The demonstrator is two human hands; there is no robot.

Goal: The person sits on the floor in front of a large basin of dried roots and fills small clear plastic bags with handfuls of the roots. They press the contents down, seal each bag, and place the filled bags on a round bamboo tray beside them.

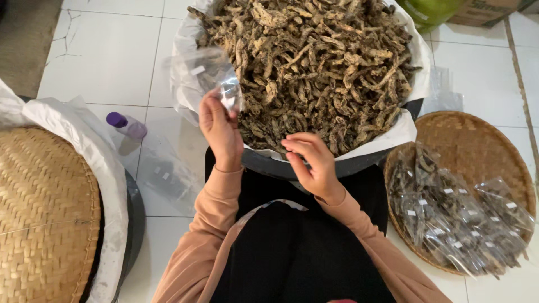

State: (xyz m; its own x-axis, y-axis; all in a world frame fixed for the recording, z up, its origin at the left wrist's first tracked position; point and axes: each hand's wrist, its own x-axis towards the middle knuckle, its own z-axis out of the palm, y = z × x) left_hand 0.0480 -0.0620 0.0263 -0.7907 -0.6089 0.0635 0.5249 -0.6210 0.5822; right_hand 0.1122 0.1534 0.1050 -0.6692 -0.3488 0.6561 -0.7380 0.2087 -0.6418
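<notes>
A big basin (337, 166) lined with white plastic is heaped with brown dried strips (314, 62). My left hand (220, 132) is raised at the basin's near-left rim, pinching an empty clear plastic bag (205, 70) that stands up from the fingers. My right hand (311, 163) hovers over the near rim with fingers curled and nothing visible in them. Both sleeves are peach coloured.
A round woven tray (483, 140) at the right holds several filled clear bags (455, 219). A stack of empty clear bags (165, 171) and a small purple-capped bottle (128, 125) lie on the white tiled floor at the left. A woven lid (45, 213) covers another lined basin at far left.
</notes>
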